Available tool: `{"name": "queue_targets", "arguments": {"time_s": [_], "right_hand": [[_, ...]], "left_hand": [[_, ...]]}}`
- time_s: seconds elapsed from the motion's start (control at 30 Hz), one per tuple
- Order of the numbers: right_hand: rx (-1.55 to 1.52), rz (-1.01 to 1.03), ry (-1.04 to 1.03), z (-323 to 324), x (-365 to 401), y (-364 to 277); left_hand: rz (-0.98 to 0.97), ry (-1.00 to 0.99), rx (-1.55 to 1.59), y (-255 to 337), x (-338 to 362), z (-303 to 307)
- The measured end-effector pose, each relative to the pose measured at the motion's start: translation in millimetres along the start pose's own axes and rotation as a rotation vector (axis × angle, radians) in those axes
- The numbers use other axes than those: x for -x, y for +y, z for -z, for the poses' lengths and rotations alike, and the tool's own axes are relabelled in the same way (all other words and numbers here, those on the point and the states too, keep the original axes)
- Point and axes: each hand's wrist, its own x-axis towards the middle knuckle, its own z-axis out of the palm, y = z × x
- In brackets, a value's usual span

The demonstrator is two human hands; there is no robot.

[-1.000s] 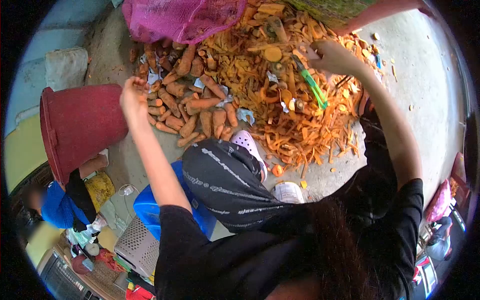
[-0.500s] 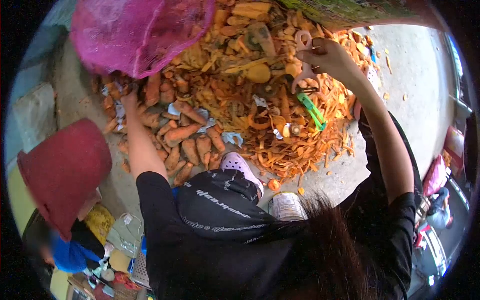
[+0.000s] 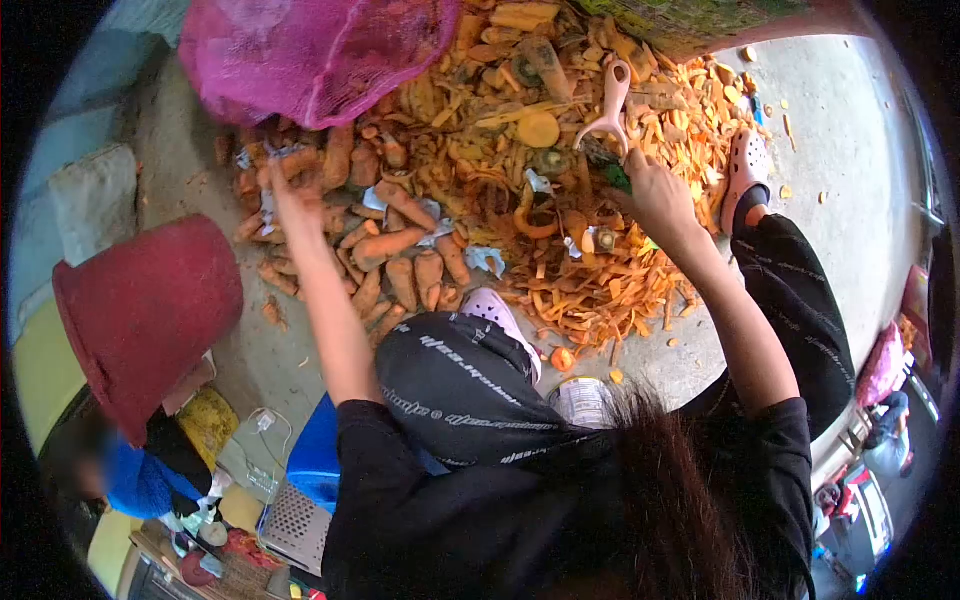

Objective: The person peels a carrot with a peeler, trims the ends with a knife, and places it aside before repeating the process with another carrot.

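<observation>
My left hand (image 3: 296,198), blurred by motion, reaches over a heap of unpeeled carrots (image 3: 385,245) on the floor, its fingertips beside a carrot under the pink mesh sack (image 3: 320,60). Bits of torn pale paper lie among these carrots. On the right, my right hand (image 3: 657,200) is closed on a green-handled tool (image 3: 615,178) over the pile of orange peelings (image 3: 600,290); its working end is hard to make out. Just above that hand, a pink Y-shaped peeler (image 3: 615,95) lies on the scraps.
An overturned dark red bucket (image 3: 150,315) stands at the left, with a person in blue (image 3: 150,480) behind it. A tin can (image 3: 582,400) is by my knees, and a blue stool (image 3: 318,455) lies to my left. A green-patterned sack (image 3: 690,22) borders the pile's far side.
My right hand has let go of the pink peeler, moved down toward me and taken hold of the green-handled tool. My left hand has shifted slightly among the carrots. The view has shifted too.
</observation>
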Motion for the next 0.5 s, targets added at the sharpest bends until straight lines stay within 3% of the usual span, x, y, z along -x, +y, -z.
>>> {"name": "queue_targets", "arguments": {"time_s": [0.03, 0.13, 0.23, 0.3, 0.33, 0.37, 0.43, 0.5], "right_hand": [[-0.036, -0.007, -0.033, -4, 3, 4], [-0.018, 0.033, -0.158, 9, 18, 11], [0.222, 0.017, -0.667, 62, 30, 0], [0.363, 0.155, -0.606, 58, 34, 19], [0.396, 0.114, -0.652, 71, 40, 16], [0.427, 0.076, -0.695, 85, 44, 11], [0.248, 0.062, -0.567, 110, 55, 0], [0.052, 0.359, -0.052, 125, 76, -5]], "left_hand": [[0.019, -0.133, 0.141, 2, 21, -11], [0.138, -0.119, 0.175, 13, 69, -44], [0.217, -0.294, 0.184, 29, 99, -60], [0.233, -0.519, 0.16, 44, 116, -63], [0.341, -0.297, 0.226, 66, 152, -98], [0.348, -0.341, 0.264, 76, 160, -103], [0.363, -0.422, 0.331, 97, 179, -109], [0.442, -0.498, 0.461, 115, 210, -120]]}}
